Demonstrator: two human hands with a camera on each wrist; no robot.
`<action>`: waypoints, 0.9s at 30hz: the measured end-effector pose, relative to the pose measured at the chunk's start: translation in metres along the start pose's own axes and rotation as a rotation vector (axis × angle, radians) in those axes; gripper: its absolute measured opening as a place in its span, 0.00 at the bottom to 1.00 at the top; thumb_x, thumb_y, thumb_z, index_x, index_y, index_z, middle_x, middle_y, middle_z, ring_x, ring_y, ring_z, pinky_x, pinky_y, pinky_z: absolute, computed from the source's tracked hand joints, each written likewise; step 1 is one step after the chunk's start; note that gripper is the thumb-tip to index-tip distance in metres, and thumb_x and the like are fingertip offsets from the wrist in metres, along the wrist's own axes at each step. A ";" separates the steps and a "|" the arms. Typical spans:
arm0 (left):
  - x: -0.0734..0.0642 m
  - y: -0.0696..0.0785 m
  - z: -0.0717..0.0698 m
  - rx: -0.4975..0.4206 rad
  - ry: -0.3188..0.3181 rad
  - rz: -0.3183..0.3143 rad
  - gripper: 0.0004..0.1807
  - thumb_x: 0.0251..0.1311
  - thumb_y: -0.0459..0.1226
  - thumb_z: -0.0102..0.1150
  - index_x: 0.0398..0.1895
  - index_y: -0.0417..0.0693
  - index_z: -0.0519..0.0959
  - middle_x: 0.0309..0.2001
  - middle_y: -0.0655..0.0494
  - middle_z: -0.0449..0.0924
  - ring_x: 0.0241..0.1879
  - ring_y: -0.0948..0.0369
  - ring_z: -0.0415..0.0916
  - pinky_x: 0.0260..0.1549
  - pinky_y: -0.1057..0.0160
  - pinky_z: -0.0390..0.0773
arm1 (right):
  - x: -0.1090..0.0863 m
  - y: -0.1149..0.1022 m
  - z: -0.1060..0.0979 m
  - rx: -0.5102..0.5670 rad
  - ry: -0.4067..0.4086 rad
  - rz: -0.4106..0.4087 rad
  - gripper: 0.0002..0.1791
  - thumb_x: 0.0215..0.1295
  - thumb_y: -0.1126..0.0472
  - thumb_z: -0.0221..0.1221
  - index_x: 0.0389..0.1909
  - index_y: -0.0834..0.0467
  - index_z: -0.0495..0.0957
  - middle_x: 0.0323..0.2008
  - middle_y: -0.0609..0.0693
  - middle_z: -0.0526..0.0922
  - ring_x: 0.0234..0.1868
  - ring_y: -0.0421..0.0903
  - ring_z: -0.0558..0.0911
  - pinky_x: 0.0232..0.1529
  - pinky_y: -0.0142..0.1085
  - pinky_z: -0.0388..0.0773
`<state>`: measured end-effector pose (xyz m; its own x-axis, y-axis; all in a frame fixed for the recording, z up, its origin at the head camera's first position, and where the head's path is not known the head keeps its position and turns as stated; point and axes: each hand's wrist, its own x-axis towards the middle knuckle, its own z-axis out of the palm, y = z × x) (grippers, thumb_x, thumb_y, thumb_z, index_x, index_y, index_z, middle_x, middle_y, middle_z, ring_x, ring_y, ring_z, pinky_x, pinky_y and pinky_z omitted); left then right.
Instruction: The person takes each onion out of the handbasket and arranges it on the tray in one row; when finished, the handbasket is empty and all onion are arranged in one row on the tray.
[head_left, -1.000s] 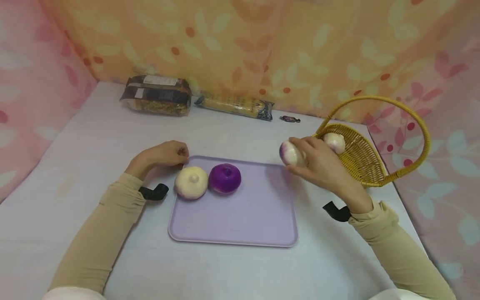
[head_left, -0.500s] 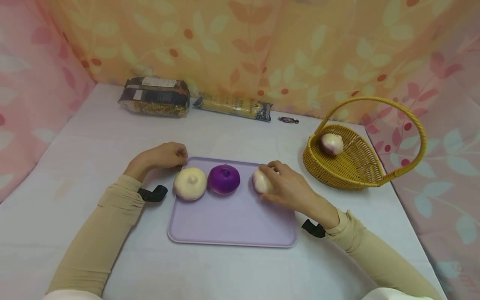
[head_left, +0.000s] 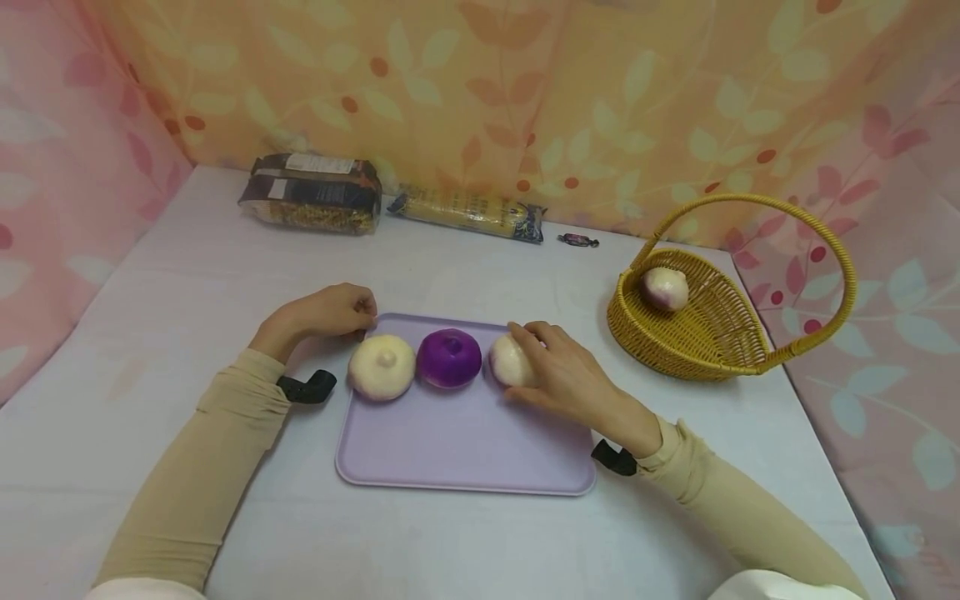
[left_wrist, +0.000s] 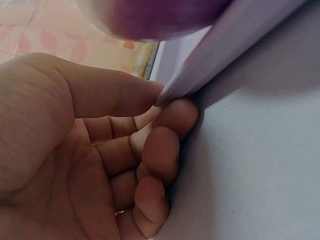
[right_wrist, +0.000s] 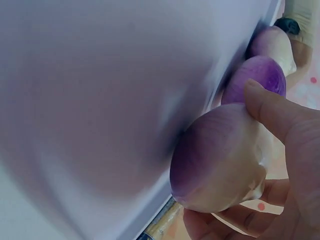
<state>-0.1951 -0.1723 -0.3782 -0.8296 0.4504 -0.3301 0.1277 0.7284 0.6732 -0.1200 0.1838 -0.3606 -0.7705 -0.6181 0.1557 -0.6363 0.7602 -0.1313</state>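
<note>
A lilac tray (head_left: 465,450) lies on the white table. Two onions are on its left half: a cream one (head_left: 382,367) and a deep purple one (head_left: 448,359). My left hand (head_left: 330,310) pinches the tray's far left corner between thumb and index finger, as the left wrist view shows. Just right of the purple onion, my right hand (head_left: 570,375) holds a white-and-purple onion (right_wrist: 220,160) over the tray. Its thumb lies on one side of that onion and the fingers curl round the other; part of it is hidden behind the hand in the head view.
A yellow wicker basket (head_left: 660,354) with a tall handle stands to the right, holding another white-and-purple onion (head_left: 665,289). Along the back lie a dark bag of pasta (head_left: 311,196), a long yellow packet (head_left: 468,214) and a small wrapped candy (head_left: 577,240). Patterned curtains surround the table.
My right hand has carried the white-and-purple onion left from beside the basket to over the tray, up near the purple onion. The left hand has stayed at the tray's corner.
</note>
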 end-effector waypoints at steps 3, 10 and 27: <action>0.000 0.000 0.000 -0.001 0.001 -0.004 0.08 0.63 0.35 0.51 0.39 0.37 0.75 0.28 0.50 0.79 0.29 0.59 0.72 0.30 0.64 0.71 | 0.002 -0.002 0.002 0.002 0.006 -0.008 0.52 0.45 0.40 0.73 0.69 0.60 0.65 0.52 0.58 0.77 0.50 0.54 0.78 0.50 0.46 0.78; -0.001 0.001 0.000 -0.005 0.001 -0.001 0.08 0.64 0.35 0.52 0.39 0.38 0.75 0.28 0.51 0.79 0.29 0.60 0.71 0.29 0.64 0.70 | 0.006 -0.005 0.004 0.000 0.003 -0.015 0.52 0.45 0.39 0.73 0.69 0.59 0.65 0.53 0.57 0.77 0.50 0.54 0.79 0.50 0.48 0.77; -0.001 0.001 0.001 -0.003 0.008 0.000 0.07 0.63 0.33 0.50 0.38 0.38 0.75 0.28 0.51 0.77 0.29 0.60 0.70 0.29 0.64 0.70 | 0.004 -0.005 -0.001 -0.060 -0.021 0.016 0.52 0.47 0.33 0.69 0.70 0.54 0.64 0.59 0.59 0.75 0.52 0.57 0.79 0.48 0.50 0.77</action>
<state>-0.1940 -0.1713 -0.3777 -0.8337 0.4463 -0.3253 0.1256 0.7268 0.6752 -0.1201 0.1779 -0.3584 -0.7815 -0.6094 0.1335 -0.6211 0.7802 -0.0746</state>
